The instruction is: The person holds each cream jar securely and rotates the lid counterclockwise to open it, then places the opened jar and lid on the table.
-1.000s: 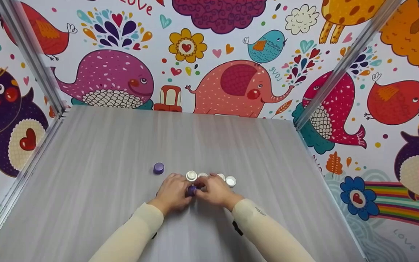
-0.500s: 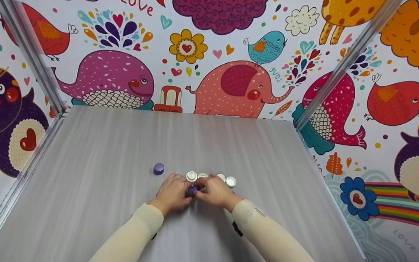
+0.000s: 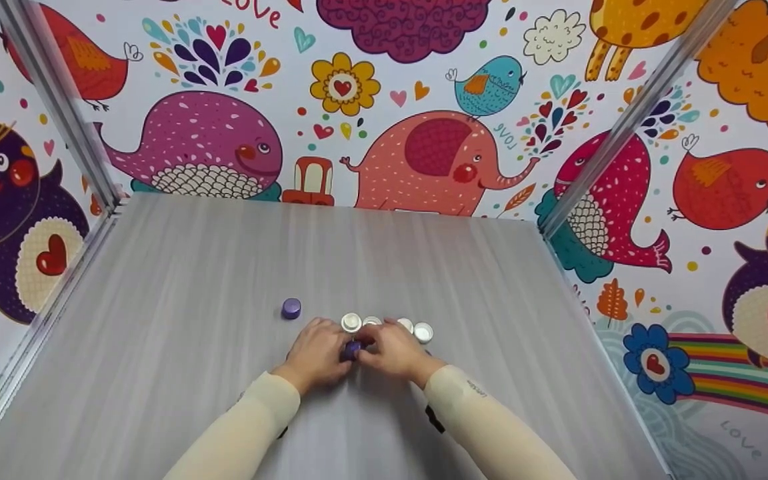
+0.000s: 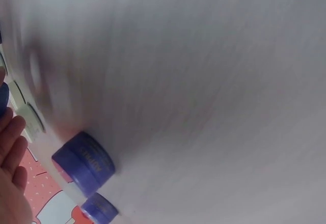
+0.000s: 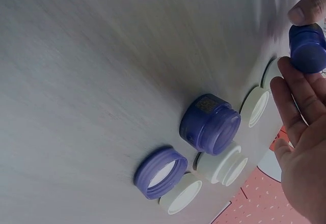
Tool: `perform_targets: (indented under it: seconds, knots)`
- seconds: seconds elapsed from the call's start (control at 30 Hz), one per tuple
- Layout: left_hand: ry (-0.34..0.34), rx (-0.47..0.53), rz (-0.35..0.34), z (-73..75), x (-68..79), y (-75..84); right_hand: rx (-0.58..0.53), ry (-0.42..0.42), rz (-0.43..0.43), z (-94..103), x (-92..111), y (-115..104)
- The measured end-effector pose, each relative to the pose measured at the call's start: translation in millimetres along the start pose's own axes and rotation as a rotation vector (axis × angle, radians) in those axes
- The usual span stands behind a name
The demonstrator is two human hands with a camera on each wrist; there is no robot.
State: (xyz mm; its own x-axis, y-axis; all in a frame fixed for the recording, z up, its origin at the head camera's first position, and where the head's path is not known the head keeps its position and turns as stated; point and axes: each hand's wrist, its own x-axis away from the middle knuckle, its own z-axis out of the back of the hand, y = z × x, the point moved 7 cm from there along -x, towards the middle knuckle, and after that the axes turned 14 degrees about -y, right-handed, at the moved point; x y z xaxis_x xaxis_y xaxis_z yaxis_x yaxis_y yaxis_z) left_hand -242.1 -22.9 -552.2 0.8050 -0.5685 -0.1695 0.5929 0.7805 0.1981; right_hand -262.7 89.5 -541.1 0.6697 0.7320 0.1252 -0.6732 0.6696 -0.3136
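Note:
In the head view my left hand point(image 3: 317, 353) and my right hand point(image 3: 394, 350) meet over the table, with a small purple cosmetic jar point(image 3: 352, 350) gripped between them. The right wrist view shows this jar point(image 5: 307, 51) pinched between the right thumb and fingers. Only a sliver of the purple jar point(image 4: 4, 96) shows at the edge of the left wrist view, between the left thumb and curled fingers. Below my right hand in its wrist view, an uncapped purple jar point(image 5: 210, 124) stands near a purple screw lid point(image 5: 160, 173) lying with its hollow side showing.
A white jar point(image 3: 351, 323) and white lids, one at the right end point(image 3: 423, 332), form a row just beyond the hands. Further left stands another purple jar point(image 3: 291, 309). Printed wall panels with metal posts point(image 3: 597, 160) border the grey table point(image 3: 224, 267).

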Motion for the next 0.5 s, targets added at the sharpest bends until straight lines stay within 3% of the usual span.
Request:
perform_targets:
  seconds: [0.5]
  knots:
    - [-0.009,0.003,0.005,0.3,-1.3,-0.4,-0.023,0.009,-0.011,3.5,1.8,0.0]
